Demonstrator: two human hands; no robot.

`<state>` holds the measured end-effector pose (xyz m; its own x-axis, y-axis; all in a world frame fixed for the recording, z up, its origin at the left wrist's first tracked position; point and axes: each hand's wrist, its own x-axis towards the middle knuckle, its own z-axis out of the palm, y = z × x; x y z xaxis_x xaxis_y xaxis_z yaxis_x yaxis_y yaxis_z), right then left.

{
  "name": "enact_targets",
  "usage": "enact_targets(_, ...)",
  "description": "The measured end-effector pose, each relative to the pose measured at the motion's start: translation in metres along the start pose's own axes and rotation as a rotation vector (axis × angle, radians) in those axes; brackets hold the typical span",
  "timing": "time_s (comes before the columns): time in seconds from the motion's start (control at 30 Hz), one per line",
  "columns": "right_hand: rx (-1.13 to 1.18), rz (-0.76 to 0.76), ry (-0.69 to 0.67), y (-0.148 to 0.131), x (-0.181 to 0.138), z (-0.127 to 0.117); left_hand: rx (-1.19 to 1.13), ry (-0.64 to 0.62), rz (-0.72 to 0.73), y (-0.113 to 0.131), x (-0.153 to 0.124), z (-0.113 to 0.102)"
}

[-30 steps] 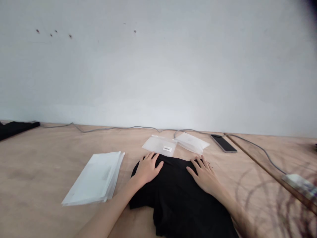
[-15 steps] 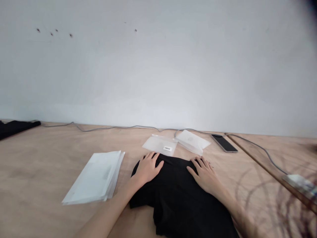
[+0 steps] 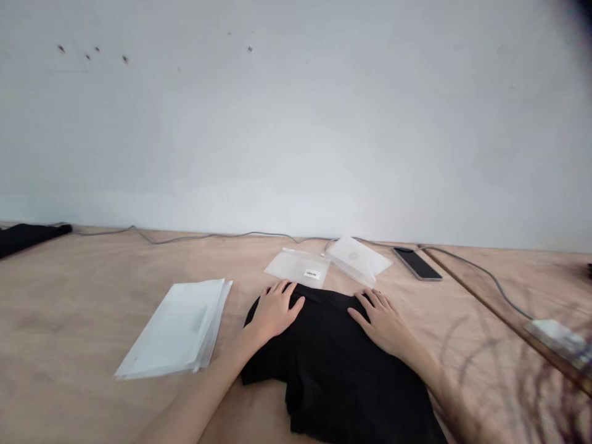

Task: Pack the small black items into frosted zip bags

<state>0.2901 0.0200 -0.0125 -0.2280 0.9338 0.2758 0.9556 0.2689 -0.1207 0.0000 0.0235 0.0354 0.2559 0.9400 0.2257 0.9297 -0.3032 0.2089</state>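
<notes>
A black garment (image 3: 337, 376) lies on the wooden table (image 3: 92, 320) straight in front of me. My left hand (image 3: 274, 311) rests flat on its far left part, fingers stretched out. On the far right part lies my right hand (image 3: 382, 320), also flat with fingers spread. Neither hand holds anything. Just beyond the garment are two clear plastic bags, one with a small label (image 3: 298, 268) and one behind it to the right (image 3: 358, 259).
A stack of clear plastic bags (image 3: 178, 327) sits to the left of the garment. A dark phone (image 3: 417, 263) lies at the back right with a grey cable (image 3: 481, 274) running along the wall. Another black cloth (image 3: 28, 235) is at the far left.
Both hands stay flat on the garment. The view has tipped slightly, nothing else has moved.
</notes>
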Motion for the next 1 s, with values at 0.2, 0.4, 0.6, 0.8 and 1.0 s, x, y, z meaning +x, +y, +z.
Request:
enact_targets(0.2,0.010,-0.014,0.025,-0.001,0.000,0.000,0.004,0.002,-0.001,-0.001,0.000,0.001)
enact_targets(0.4,0.000,-0.015,0.032,-0.001,-0.001,-0.002,-0.004,0.010,0.008,-0.002,-0.001,0.002)
enact_targets(0.6,0.014,-0.030,0.053,0.000,0.000,0.000,-0.001,0.008,0.003,-0.001,-0.001,0.002)
enact_targets(0.8,0.040,-0.019,0.116,0.001,-0.001,0.000,-0.006,0.017,0.010,-0.003,-0.001,0.005)
enact_targets(1.0,0.059,0.079,0.251,0.013,0.032,-0.017,-0.007,0.016,0.001,-0.003,-0.001,0.004)
